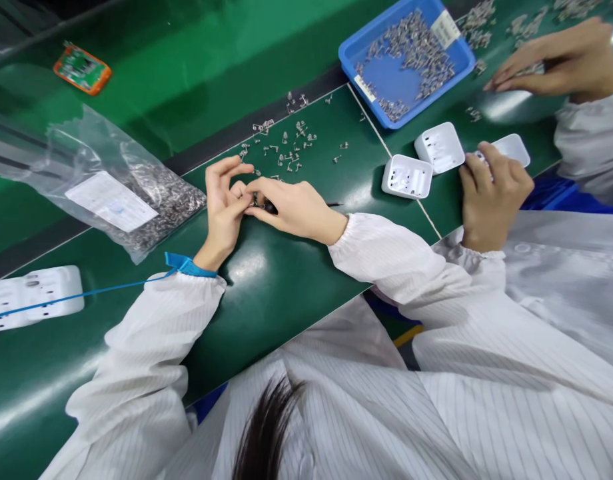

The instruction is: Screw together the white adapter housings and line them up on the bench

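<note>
My left hand [223, 205], with a blue wrist strap [196, 268], is closed in a pinch on a small metal spring clip [253, 200], its ring and little fingers lifted. My right hand [299, 208] meets it there, thumb and forefinger close to the same clip. A dark, rounded tool end [270, 207] shows inside my right hand, and a thin dark tip [333, 204] sticks out by the wrist; the rest is hidden. Loose metal clips [289, 159] lie scattered on the green table just beyond both hands.
A clear bag [171, 200] of metal parts lies left. White plastic housings [408, 177] and a blue bin [386, 67] of metal parts stand right. A co-worker's hands [494, 193] work beside them. An orange-edged circuit board [82, 69] lies far left; a white power strip [51, 293] is nearer.
</note>
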`<state>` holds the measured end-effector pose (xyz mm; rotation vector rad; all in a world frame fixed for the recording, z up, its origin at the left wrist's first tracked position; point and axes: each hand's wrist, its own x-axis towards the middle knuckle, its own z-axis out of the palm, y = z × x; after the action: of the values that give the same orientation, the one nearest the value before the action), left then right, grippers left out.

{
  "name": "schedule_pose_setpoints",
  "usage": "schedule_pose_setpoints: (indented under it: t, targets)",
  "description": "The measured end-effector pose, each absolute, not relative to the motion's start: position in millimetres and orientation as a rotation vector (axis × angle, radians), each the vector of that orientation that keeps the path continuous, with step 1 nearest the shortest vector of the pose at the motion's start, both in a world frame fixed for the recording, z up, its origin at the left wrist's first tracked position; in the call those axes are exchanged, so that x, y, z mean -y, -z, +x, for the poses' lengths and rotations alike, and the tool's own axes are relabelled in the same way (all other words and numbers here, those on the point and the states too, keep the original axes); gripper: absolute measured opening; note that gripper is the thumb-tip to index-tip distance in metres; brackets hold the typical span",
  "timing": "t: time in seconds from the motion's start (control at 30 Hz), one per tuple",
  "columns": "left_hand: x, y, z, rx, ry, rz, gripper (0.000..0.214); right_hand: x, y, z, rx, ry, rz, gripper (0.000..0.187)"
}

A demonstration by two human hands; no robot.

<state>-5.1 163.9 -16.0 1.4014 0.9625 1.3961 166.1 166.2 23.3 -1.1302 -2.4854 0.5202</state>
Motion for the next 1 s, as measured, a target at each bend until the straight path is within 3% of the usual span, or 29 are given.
schedule_pose_setpoints:
  t: [0.2, 0.4, 0.63, 0.87, 1.0]
  targets:
    - [-165, 17, -6, -0.901, -1.387, 1.397, 0.053, -167, -32, 167, 2.424, -0.619, -1.184, 0.024]
    - [-162, 11, -3, -0.940, -1.334, 1.391, 0.035, -175, -30, 176, 2.358, -0.499, -1.157, 0.033]
    - [-164, 12, 1, -1.072, -1.360, 1.367, 0.043, -181, -26, 178, 2.327, -0.365, -1.157, 0.041]
    - [-159, 11, 2, -1.010, -1.447, 1.185, 0.044, -179, -23, 177, 2.289, -0.346, -1.122, 0.036]
    - [-161, 15, 2, -0.941, -1.384, 1.087, 0.049, -182, -21, 178, 2.165, -0.297, -1.218, 0.047]
